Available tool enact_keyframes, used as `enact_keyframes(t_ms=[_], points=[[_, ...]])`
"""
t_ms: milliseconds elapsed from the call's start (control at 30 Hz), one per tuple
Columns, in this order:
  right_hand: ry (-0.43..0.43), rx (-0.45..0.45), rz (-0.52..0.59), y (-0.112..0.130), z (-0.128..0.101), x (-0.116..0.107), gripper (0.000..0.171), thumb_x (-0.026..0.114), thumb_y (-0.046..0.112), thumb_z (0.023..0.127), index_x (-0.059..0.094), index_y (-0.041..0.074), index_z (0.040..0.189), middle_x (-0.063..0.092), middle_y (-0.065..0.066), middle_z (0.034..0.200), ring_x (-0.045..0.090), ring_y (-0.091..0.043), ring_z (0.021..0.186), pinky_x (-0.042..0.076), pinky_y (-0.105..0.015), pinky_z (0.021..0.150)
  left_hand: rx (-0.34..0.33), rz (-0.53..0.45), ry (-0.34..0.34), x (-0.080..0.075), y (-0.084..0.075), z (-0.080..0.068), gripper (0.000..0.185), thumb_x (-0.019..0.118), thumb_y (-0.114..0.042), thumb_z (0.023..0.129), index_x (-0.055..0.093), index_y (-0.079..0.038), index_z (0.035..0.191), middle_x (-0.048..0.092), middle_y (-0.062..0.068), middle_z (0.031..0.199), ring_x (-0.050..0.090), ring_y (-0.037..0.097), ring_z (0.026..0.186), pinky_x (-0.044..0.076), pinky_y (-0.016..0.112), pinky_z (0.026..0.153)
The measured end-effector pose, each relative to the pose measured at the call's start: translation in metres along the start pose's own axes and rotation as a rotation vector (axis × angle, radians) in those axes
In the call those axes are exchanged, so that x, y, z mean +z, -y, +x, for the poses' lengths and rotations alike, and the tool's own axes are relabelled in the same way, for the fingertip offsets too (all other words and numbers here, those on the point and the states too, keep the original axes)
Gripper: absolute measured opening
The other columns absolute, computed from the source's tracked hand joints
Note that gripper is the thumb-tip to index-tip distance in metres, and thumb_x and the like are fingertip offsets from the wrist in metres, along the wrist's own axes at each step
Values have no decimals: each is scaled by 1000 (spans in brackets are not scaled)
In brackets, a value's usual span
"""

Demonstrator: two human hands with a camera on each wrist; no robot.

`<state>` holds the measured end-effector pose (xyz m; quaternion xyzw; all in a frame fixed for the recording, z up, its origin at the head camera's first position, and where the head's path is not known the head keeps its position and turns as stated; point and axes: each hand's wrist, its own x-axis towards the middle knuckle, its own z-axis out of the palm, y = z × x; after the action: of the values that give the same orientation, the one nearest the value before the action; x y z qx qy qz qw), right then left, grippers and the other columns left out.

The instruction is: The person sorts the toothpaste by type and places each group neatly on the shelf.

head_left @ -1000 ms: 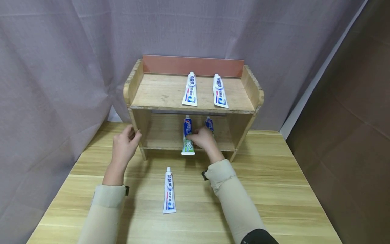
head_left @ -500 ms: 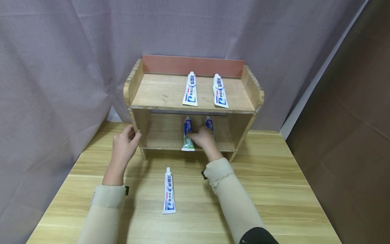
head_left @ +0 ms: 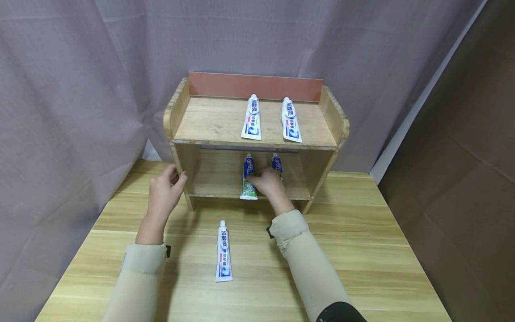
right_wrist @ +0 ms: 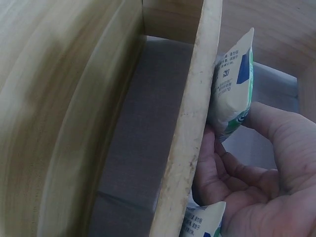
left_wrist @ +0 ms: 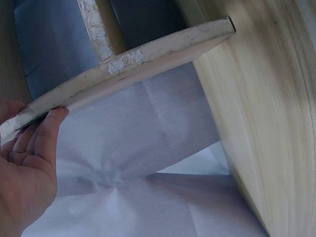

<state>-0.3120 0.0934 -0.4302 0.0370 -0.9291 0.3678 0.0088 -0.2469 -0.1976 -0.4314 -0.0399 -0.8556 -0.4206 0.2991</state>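
My right hand point(head_left: 267, 182) on lower shelf, grip pinching green tube point(head_left: 248, 181), my left hand point(head_left: 165, 193) grip curled on rack point(head_left: 179, 112) left wall, white tube point(head_left: 223, 257) on table point(head_left: 362, 250)

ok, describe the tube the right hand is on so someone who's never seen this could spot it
Find the two-tier wooden shelf against the curtain, and look at its lower tier. Two tubes lie there; the right hand touches the left one, the blue-and-green toothpaste tube. Its flat green end overhangs the shelf's front edge, and only it has green; the others are white or blue.
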Motion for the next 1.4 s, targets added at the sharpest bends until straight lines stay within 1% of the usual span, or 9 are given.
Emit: enact_keyframes(t_ms=[167, 433, 633, 733, 833, 967, 1100, 1167, 1400], points=[[-14, -6, 2, 0, -1, 2, 47, 71, 33, 89, 42, 14, 57, 37, 6, 51, 33, -10, 44, 25, -23, 38, 5, 1, -4, 1, 1, 0, 21, 65, -16, 95, 71, -1, 108, 73, 20, 105, 73, 36, 94, 62, 45, 79], [2, 7, 26, -3, -3, 5, 47, 68, 35, 92, 42, 14, 59, 37, 5, 52, 33, -12, 45, 27, -24, 39, -3, 4, 8, 0, 0, 0, 21, 65, -16, 95, 70, -1, 109, 72, 21, 106, 73, 36, 96, 62, 46, 80], [-32, -44, 37, -5, -8, 7, 43, 67, 33, 93, 46, 13, 61, 39, 4, 53, 36, -13, 46, 29, -26, 41, -7, 7, 6, 0, 0, 0, 21, 65, -16, 95, 70, -1, 108, 73, 20, 106, 73, 36, 97, 62, 46, 81], [-63, -86, 26, -6, -11, 9, 40, 67, 33, 92, 49, 13, 62, 43, 3, 54, 40, -14, 48, 32, -27, 42, -3, 1, 3, 0, 0, -1, 21, 65, -15, 94, 70, 0, 107, 72, 22, 106, 73, 37, 97, 62, 46, 81], [-77, -109, 10, -6, -13, 9, 36, 67, 32, 92, 55, 10, 65, 48, 2, 58, 45, -16, 51, 36, -29, 45, -4, 1, 1, 0, 0, -1, 21, 65, -16, 94, 70, 0, 108, 72, 22, 106, 73, 37, 96, 62, 46, 81], [-60, -100, 15, -5, -17, 6, 35, 67, 33, 92, 59, 8, 69, 51, 0, 60, 46, -17, 53, 38, -29, 45, -12, 3, 7, 0, -1, -1, 22, 65, -16, 95, 70, -1, 109, 72, 22, 106, 73, 36, 97, 62, 46, 81], [-41, -80, 20, -5, -24, 6, 35, 67, 33, 93, 57, 10, 68, 50, 1, 58, 46, -16, 51, 38, -27, 44, -14, 3, 18, 0, -1, -2, 21, 65, -15, 95, 70, 0, 109, 72, 23, 106, 72, 37, 97, 61, 46, 81], [-35, -73, 22, -4, -27, 6, 36, 67, 32, 93, 58, 8, 68, 49, 1, 57, 45, -16, 51, 37, -27, 44, -13, 6, 19, 1, 0, -2, 21, 64, -16, 95, 70, 0, 109, 72, 22, 106, 72, 37, 97, 61, 46, 81], [-32, -64, 39, -1, -38, 4, 30, 68, 33, 92, 67, 6, 79, 54, 0, 59, 49, -16, 53, 44, -28, 47, -5, 7, 9, 1, 0, -1, 22, 64, -16, 96, 70, 0, 109, 72, 22, 105, 73, 37, 96, 62, 46, 79]])
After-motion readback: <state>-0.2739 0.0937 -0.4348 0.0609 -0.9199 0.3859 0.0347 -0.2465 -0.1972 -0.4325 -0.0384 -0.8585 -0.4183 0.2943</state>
